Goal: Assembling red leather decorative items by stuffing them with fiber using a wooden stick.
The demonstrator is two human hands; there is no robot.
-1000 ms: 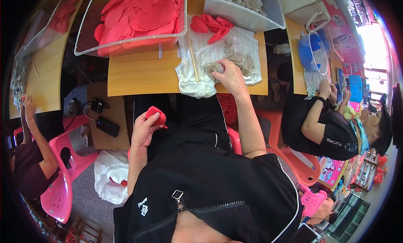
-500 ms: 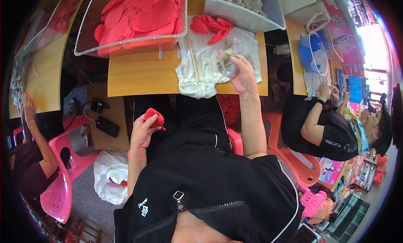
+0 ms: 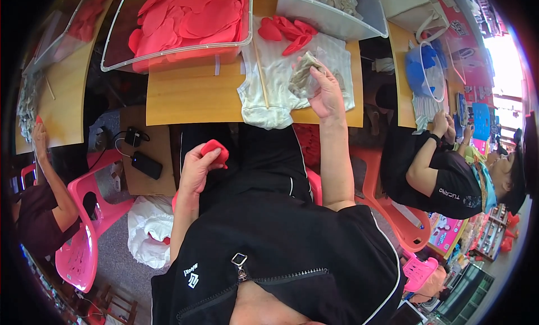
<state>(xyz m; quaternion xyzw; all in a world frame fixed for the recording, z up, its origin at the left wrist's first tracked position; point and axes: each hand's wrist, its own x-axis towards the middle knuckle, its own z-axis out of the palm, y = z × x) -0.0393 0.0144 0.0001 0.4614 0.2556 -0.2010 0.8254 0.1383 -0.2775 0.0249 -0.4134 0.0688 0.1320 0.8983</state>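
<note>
My left hand [image 3: 195,169] is closed on a folded red fabric piece [image 3: 216,151] over my lap, before the table edge. Above the white cloth [image 3: 259,113], my right hand [image 3: 327,95] pinches a crumpled grey-beige piece [image 3: 303,78], thin and partly see-through; its exact kind is not plain. Several red petal-shaped pieces [image 3: 296,36] lie loosely on the far part of the cloth. A thin wooden stick [image 3: 261,78] rests lengthwise across the cloth, left of my right hand.
A clear bin [image 3: 168,60] heaped with red petal-shaped pieces stands far left on the table [image 3: 188,103]. Another bin [image 3: 337,23] holds grey-beige pieces. Co-workers sit on both sides, a person in black [image 3: 432,176] at the right. A white sack [image 3: 149,227] is on the floor.
My left hand has risen slightly and shifted right with the red piece. My right hand has turned the grey-beige piece more upright.
</note>
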